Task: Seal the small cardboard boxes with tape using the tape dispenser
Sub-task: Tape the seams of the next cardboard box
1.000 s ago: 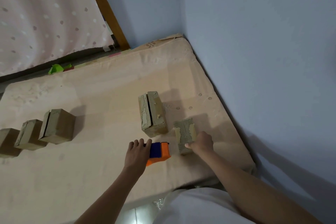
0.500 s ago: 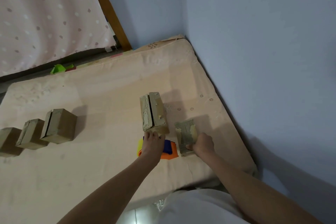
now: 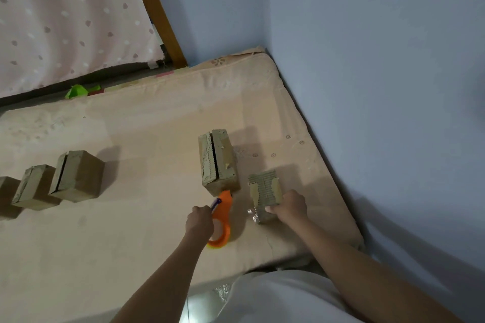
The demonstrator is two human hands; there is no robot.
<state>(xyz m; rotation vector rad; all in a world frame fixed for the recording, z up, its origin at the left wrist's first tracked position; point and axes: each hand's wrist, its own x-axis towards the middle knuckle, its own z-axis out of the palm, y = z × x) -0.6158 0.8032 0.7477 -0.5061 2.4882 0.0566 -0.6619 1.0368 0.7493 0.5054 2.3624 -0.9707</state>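
My left hand [image 3: 200, 221] grips the orange tape dispenser [image 3: 221, 217], lifted on edge with its nose near the base of a tall cardboard box [image 3: 218, 161] whose top flaps show a slit. My right hand [image 3: 290, 206] holds a smaller cardboard box [image 3: 265, 190] by its near end; a crumpled bit of tape [image 3: 253, 214] sticks out at that box's near corner. Three more small boxes stand in a row at the left: one [image 3: 77, 176], a second [image 3: 35, 187], and a third [image 3: 6, 191] cut off by the frame edge.
Everything lies on a peach mattress [image 3: 147, 134] pushed into a corner of blue walls [image 3: 367, 86]. A wooden post [image 3: 157, 10] and a dotted pink curtain [image 3: 65, 16] rise behind. A green scrap [image 3: 77, 91] lies at the mattress's far edge.
My left hand closed round the dispenser and tipped it up on edge, so its orange loop now shows. My right hand stayed on the smaller box.
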